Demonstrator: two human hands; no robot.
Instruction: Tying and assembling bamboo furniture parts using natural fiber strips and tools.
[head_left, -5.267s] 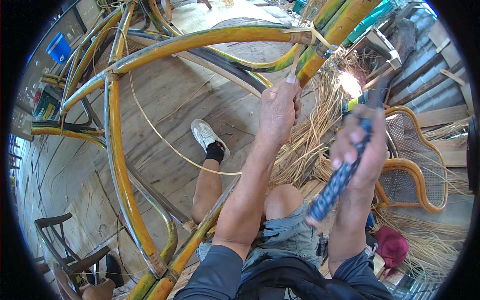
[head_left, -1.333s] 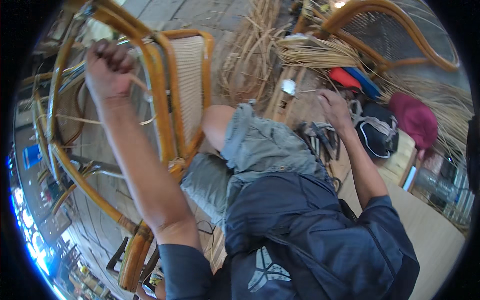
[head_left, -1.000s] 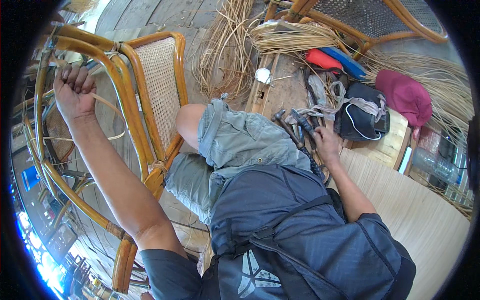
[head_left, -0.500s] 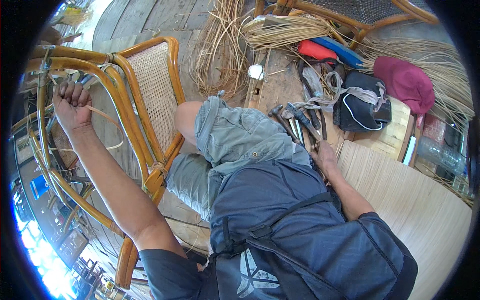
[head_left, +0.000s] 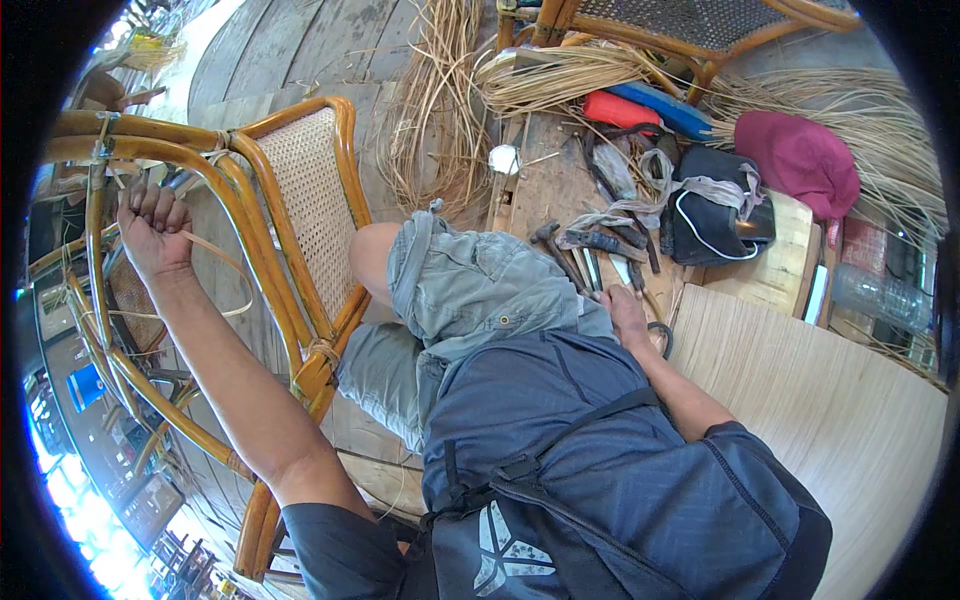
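My left hand (head_left: 158, 232) is raised at the left with curled fingers, closed on a pale rattan strip (head_left: 238, 262). The strip bends in a loop below the hand, beside the upright of a rattan chair (head_left: 225, 185) with a woven cane back. At my right thigh, my right hand (head_left: 627, 316) reaches into a cluster of hand tools, its fingers bent inward. What it grips is hidden. Hammers (head_left: 545, 234) and a dark-handled tool (head_left: 598, 241) lie just beyond its fingers. A dark loop handle (head_left: 662, 338) shows beside the wrist.
The tools lie on a worn wooden bench (head_left: 550, 185) with a black bag (head_left: 715, 215), a maroon cap (head_left: 798, 165) and a red item (head_left: 620, 110). Rattan bundles (head_left: 560, 75) lie behind. A light wooden board (head_left: 800, 400) is at the right; another cane chair (head_left: 680, 25) stands at the top.
My right hand has shifted left and slightly down among the tools, and the dark-handled tool now lies flatter. The dark loop handle has come into sight. My left hand keeps its strip.
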